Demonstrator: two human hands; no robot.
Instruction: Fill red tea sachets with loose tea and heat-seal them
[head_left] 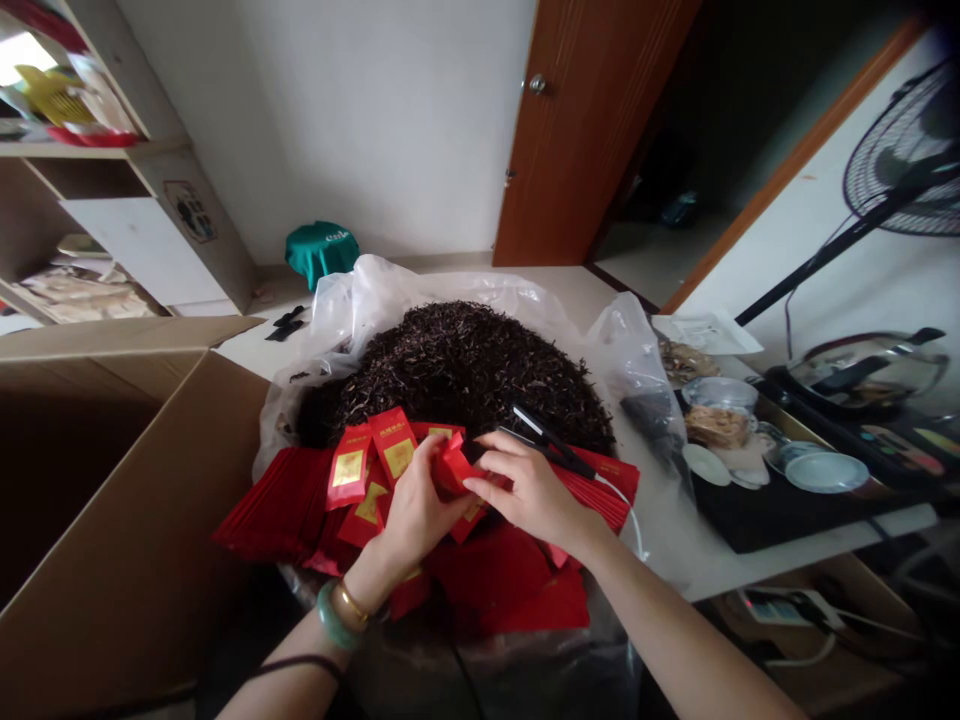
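My left hand (416, 495) is shut on a small red packet (452, 466) with its top edge pointing up and to the right. My right hand (532, 490) grips a black corded heat sealer (551, 445), and its tip closes on the packet's top edge. A white cord runs from the sealer past my right wrist. Below both hands lie several red packets with gold labels (394, 445) on a spread of red packets (510, 580). Behind them rises a heap of loose black tea leaves (465, 370) in a clear plastic bag (360, 310).
An open cardboard box (112, 500) stands at the left. To the right, a black tray (772, 510) holds a glass jar, dishes and dried material. A metal pot (862, 370) and an electric fan (907, 160) stand beyond it.
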